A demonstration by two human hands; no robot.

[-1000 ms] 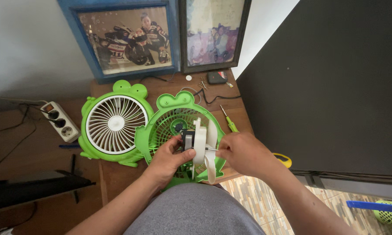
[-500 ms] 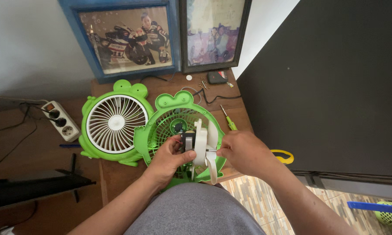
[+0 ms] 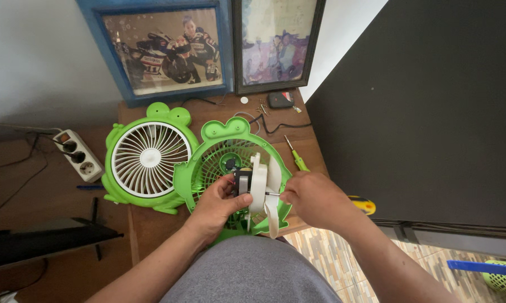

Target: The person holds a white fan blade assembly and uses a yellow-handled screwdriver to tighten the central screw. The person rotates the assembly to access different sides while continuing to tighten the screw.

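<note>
A green frog-shaped fan housing (image 3: 219,154) with a grille rests on the small wooden table (image 3: 146,224), tilted toward me. My left hand (image 3: 219,205) grips the dark fan motor (image 3: 243,182) just in front of the grille. A white fan blade (image 3: 262,188) is mounted on the motor's metal shaft. My right hand (image 3: 314,199) pinches the tip of that shaft from the right. To the left lies the fan's front cover (image 3: 146,160), green with a white grille.
A green-handled screwdriver (image 3: 296,157) lies right of the housing, a yellow tool (image 3: 365,206) at the table edge. Small screws (image 3: 262,106) and a black part (image 3: 280,100) sit at the back. Two framed pictures (image 3: 168,47) lean on the wall. A power strip (image 3: 79,155) lies left.
None of note: both hands stay on the motor and blade, with only slight shifts of the fingers.
</note>
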